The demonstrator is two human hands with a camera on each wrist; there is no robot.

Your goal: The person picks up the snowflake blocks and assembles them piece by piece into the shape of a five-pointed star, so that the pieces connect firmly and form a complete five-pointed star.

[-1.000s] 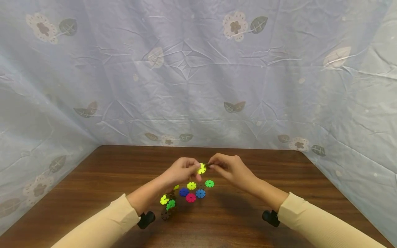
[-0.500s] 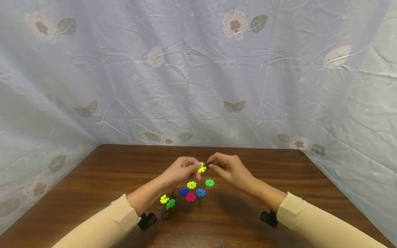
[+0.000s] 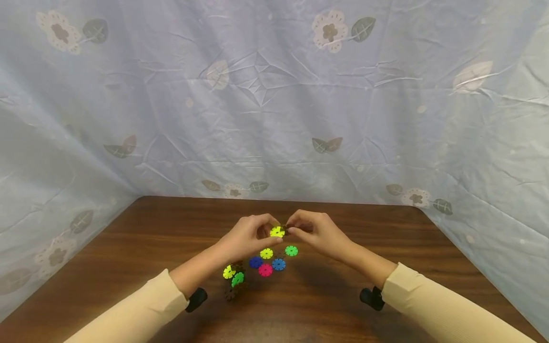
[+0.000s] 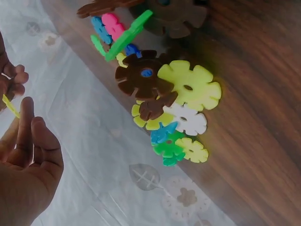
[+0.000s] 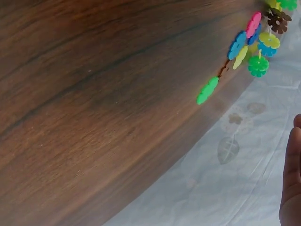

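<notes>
Above the table's middle, my left hand (image 3: 245,237) holds a yellow slotted interlocking disc (image 3: 277,232) at its edges, thumb below and fingers above. My right hand (image 3: 315,231) pinches a dark brown interlocking disc (image 3: 287,227) that meets the yellow one at its right side. From the left wrist, the yellow disc appears edge-on by the left fingertips (image 4: 27,104). Only part of the right hand's fingers (image 5: 294,155) enters the right wrist view, and the held discs are out of sight there.
Loose discs lie below the hands: yellow (image 3: 266,253), green (image 3: 291,250), blue (image 3: 279,264), dark blue (image 3: 256,262) and pink (image 3: 265,270). Left of them, partly behind the left forearm, stands a joined cluster of discs (image 4: 144,75). Patterned cloth (image 3: 274,119) hangs behind the wooden table (image 3: 326,305).
My left fingers have spread apart and shifted around the yellow disc, so more of it shows. The right hand keeps its pinch nearly in place. The loose discs stay put.
</notes>
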